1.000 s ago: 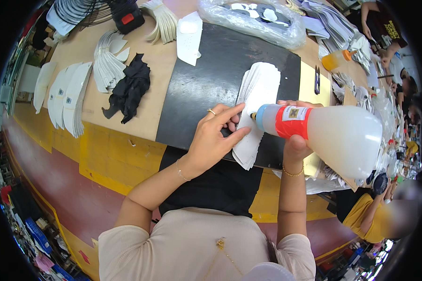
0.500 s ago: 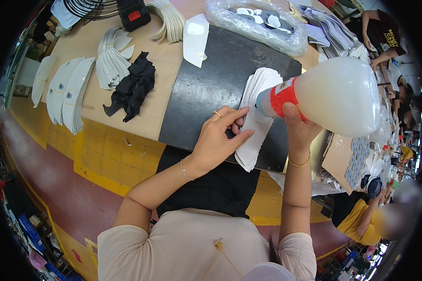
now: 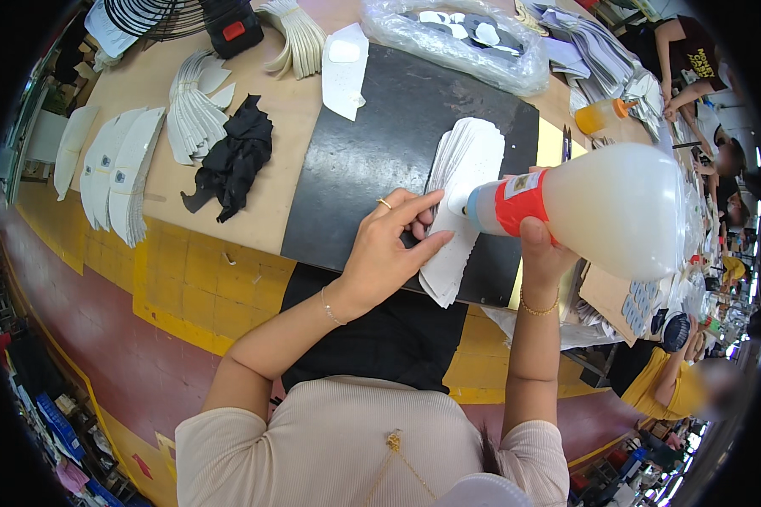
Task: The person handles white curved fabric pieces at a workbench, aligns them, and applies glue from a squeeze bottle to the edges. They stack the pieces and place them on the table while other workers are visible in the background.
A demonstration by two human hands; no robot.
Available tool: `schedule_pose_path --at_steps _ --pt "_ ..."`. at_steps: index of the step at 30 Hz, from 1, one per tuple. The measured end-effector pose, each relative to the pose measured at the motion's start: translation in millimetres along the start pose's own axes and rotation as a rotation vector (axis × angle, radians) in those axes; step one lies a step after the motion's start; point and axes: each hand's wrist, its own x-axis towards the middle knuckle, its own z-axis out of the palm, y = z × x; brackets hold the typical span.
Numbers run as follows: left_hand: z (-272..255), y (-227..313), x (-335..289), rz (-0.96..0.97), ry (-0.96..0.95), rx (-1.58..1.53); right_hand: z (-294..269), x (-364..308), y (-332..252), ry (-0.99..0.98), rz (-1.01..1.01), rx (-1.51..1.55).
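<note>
My right hand (image 3: 545,251) is closed round a large cloudy plastic squeeze bottle (image 3: 613,211) with a red band and a pale blue neck. The bottle is tipped almost onto its side, its dark tip pointing left at the top of a fanned stack of long white cut pieces (image 3: 473,160). Whether the tip touches the stack I cannot tell. My left hand (image 3: 389,245) grips the stack's left edge, index finger and thumb on the top piece, the other fingers curled at the side. The stack lies on a black board (image 3: 364,152).
Left on the table (image 3: 262,186) are a crumpled black cloth (image 3: 237,156), several bundles of white pieces (image 3: 135,169) and a black box with a red button (image 3: 235,30). A plastic bag of cutouts (image 3: 516,72) sits behind, an orange-tipped yellow bottle (image 3: 600,117) at far right. Other people work on the right.
The squeeze bottle has swung downward and its tip has drawn back slightly to the lower right over the stack. My left hand stays at the stack's edge. The yellow bottle now shows behind.
</note>
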Motion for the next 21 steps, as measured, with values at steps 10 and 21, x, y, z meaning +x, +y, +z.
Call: schedule_pose_path --at_steps 10,21 --pt "0.5 -2.3 -0.9 0.005 -0.001 0.019 -4.3 -10.7 -12.8 0.090 0.127 0.162" --pt "1.5 -1.1 -0.4 0.048 0.042 0.061 2.2 -11.7 0.6 -0.179 -0.028 -0.049"
